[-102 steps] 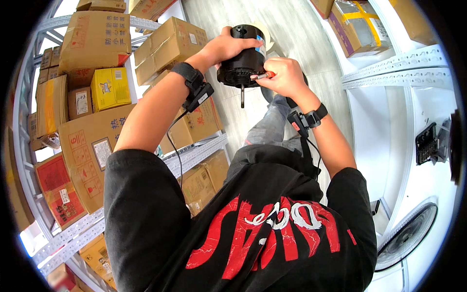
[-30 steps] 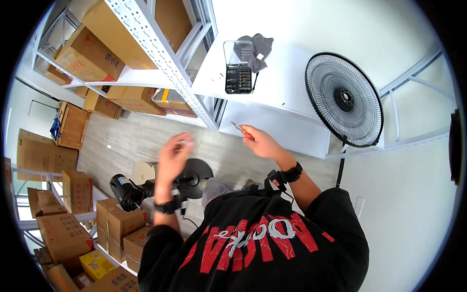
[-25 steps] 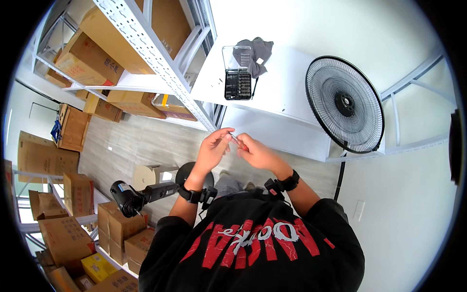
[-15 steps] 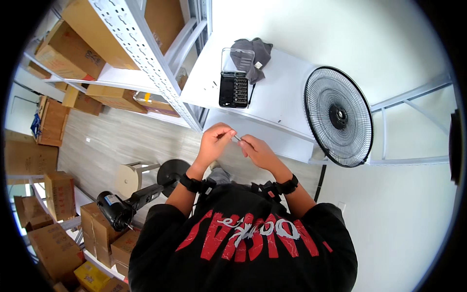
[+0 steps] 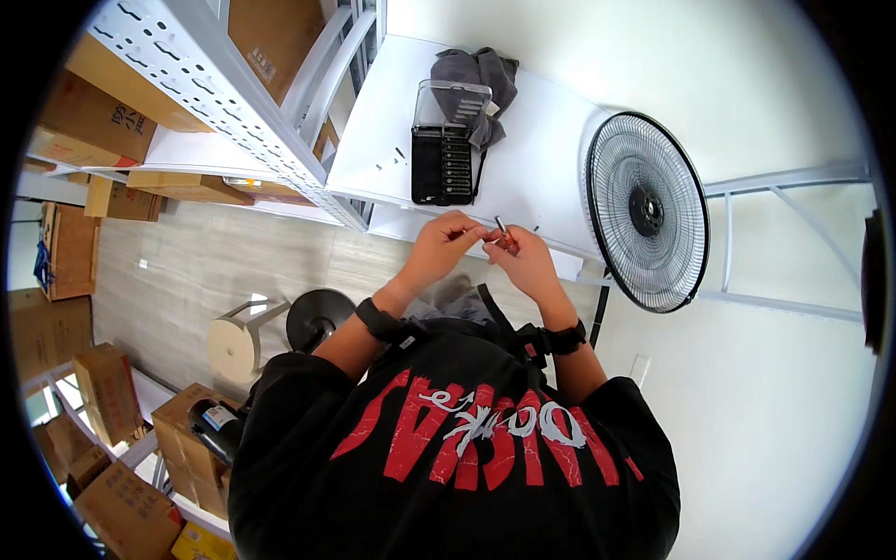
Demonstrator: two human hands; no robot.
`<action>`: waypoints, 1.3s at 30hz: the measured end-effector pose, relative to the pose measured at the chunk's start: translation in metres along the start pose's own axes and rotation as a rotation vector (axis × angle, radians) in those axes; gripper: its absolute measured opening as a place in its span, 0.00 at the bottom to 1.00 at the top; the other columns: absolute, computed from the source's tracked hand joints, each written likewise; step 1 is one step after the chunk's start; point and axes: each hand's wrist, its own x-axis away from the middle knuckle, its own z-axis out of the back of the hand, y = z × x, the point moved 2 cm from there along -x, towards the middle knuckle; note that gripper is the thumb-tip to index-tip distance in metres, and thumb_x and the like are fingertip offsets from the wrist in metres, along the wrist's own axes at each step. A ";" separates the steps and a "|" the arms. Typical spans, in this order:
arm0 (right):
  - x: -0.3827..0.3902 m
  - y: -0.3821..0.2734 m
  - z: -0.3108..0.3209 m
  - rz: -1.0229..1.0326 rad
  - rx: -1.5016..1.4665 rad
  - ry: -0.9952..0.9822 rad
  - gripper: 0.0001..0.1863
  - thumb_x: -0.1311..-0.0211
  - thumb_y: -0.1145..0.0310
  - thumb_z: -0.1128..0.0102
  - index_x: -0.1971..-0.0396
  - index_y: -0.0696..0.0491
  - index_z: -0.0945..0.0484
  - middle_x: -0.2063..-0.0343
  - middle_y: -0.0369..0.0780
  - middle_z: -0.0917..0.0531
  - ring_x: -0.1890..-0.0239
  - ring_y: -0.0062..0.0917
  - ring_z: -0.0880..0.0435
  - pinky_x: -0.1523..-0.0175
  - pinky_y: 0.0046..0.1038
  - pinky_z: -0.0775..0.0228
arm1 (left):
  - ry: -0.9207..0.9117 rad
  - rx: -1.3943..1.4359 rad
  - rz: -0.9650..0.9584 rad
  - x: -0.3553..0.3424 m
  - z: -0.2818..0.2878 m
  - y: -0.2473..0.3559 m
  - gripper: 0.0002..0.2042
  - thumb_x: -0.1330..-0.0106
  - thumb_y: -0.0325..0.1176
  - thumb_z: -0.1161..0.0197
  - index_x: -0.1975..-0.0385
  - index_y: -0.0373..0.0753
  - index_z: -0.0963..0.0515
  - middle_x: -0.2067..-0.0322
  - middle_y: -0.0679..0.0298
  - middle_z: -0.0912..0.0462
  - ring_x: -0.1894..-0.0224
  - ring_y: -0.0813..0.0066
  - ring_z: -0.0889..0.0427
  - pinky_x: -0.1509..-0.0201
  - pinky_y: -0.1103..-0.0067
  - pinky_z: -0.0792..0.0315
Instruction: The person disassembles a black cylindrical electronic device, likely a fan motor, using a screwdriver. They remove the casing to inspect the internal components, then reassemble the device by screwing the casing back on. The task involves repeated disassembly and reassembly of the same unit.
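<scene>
Close together, my two hands meet in front of the white shelf's near edge. My right hand (image 5: 525, 261) is closed around a small screwdriver (image 5: 501, 225), its silver end pointing up and a reddish part showing between the fingers. Thumb and fingertips of my left hand (image 5: 443, 247) are pinched beside it; what they hold, if anything, is too small to make out. Beyond the hands lies a black bit case (image 5: 430, 173) with rows of silver bits and its clear lid (image 5: 439, 105) raised. Some tiny dark pieces (image 5: 399, 153) lie left of the case.
A grey cloth (image 5: 499, 79) is bunched behind the case on the white shelf (image 5: 551, 140). To the right stands a round black fan grille (image 5: 646, 213). A stool (image 5: 233, 350), a black round base (image 5: 319, 319) and shelves of cardboard boxes (image 5: 121, 207) are on the left.
Both hands have moved slightly up and right, toward the shelf. The screwdriver now points upward in my right hand; before, a thin silver piece lay between both hands' fingertips. The view has shifted.
</scene>
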 end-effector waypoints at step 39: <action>-0.125 0.004 0.087 0.150 0.560 0.175 0.17 0.39 0.59 0.36 0.56 0.55 0.21 0.72 0.45 0.16 0.69 0.40 0.16 0.63 0.36 0.26 | 0.365 -0.575 -0.085 -0.114 0.168 -0.004 0.04 0.35 0.25 0.34 0.63 0.35 0.18 0.67 0.65 0.16 0.67 0.74 0.19 0.59 0.79 0.26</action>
